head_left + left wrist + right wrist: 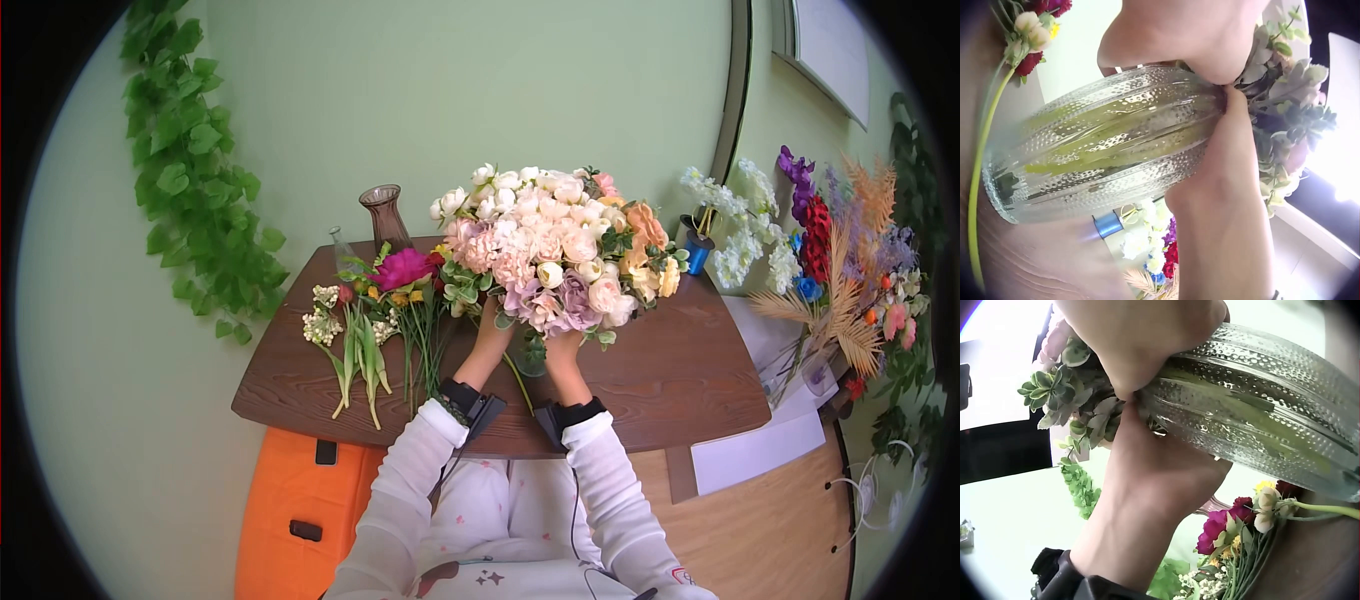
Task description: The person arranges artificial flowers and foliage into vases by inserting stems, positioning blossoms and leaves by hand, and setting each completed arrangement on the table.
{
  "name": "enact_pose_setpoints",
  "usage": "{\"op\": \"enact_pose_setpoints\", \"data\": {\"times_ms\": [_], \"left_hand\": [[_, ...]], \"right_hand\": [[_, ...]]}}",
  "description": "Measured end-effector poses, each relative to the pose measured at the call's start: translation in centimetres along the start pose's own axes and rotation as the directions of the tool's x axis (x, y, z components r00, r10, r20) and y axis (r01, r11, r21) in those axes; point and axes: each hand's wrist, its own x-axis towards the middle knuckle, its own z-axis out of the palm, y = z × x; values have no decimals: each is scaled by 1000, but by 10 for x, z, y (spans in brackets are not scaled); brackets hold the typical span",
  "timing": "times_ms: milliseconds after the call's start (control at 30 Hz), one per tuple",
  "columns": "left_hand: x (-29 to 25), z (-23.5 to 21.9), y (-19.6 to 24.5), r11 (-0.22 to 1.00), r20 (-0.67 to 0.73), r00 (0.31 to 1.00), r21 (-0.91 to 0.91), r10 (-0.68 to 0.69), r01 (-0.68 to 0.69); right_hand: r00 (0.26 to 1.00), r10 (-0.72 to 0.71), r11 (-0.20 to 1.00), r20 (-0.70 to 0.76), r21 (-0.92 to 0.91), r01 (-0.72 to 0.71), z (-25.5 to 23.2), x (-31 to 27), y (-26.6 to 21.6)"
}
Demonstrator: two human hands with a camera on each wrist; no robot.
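Observation:
A large bouquet of pale pink, cream, lilac and peach flowers (545, 245) fills the middle of the head view. Its green stems run down inside a clear, ribbed and dimpled glass vase (1104, 144), mostly hidden by the blooms from above. My left hand (490, 338) and my right hand (564, 357) grip the vase's neck from both sides, just under the flowers. In the left wrist view, the right hand (1219, 178) wraps the near side of the neck. The left hand (1154, 465) appears opposite in the right wrist view, thumbs close together.
Loose flowers with a magenta bloom (403, 270) and white-berry sprigs (322, 326) lie on the dark wooden table (680, 385) at left. Behind them stands a brownish glass vase (385, 215). A blue container (697, 250) and more flowers (815, 240) are at right.

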Motion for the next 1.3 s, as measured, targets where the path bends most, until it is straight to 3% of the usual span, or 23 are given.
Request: {"op": "enact_pose_setpoints", "data": {"times_ms": [33, 67, 133, 167, 300, 400, 600, 800, 833, 967, 1033, 1067, 1133, 1167, 1200, 1267, 1300], "left_hand": [[0, 4, -2, 992, -50, 993, -61, 107, -110], [5, 0, -15, 992, -53, 993, -59, 108, -111], [13, -5, -32, 857, 144, 939, 385, 311, -343], [10, -7, -37, 747, 191, 887, 483, 420, -457], [6, -4, -43, 782, 153, 893, 436, 423, -445], [0, -3, -45, 813, 129, 901, 392, 415, -430], [-2, 2, -42, 859, 92, 909, 301, 407, -415], [0, 4, -40, 897, 29, 917, 199, 398, -395], [2, 2, -43, 925, 42, 926, 52, 374, -376], [5, 3, -48, 906, 37, 906, 19, 423, -423], [7, 0, -50, 922, 19, 928, -125, 371, -366], [0, -1, -29, 924, 19, 931, -126, 366, -361], [-9, -8, 8, 916, 97, 975, 333, 202, -223], [-5, -16, 3, 799, 150, 963, 538, 225, -270], [-9, -20, 7, 797, 154, 962, 538, 227, -274], [-20, -26, 30, 937, 206, 963, 267, 173, -226], [-25, -32, 44, 938, 207, 964, 267, 169, -222]], "right_hand": [[996, -26, 999, -82, -25, 24, 9, -1, 5], [996, -26, 999, -81, -21, 24, 11, -2, 3], [998, 56, 996, -12, -74, -57, 12, -4, -2], [1000, 6, 982, -8, -189, -7, 11, -4, -2], [985, -141, 940, -101, -325, 101, 6, 0, -14], [999, -38, 969, -31, -246, 29, 8, -3, -10], [1000, 5, 975, -11, -221, -8, 0, 2, -21], [997, -40, 978, -69, -205, 25, 2, 8, -17], [996, -47, 979, -75, -201, 32, 2, 6, -17], [991, -79, 981, -112, -185, 58, 2, 6, -15], [989, -83, 981, -123, -182, 60, 1, 7, -15], [994, -69, 985, -90, -165, 54, -1, 7, -15], [997, -53, 988, -60, -148, 44, -3, 6, -17], [995, -51, 994, -81, -96, 43, -4, 7, -18], [994, -46, 998, -104, -44, 42, -4, 7, -19], [992, -36, 997, -120, -71, 27, -2, 10, -17], [993, -13, 995, -118, -97, 1, -1, 7, -15]]}}
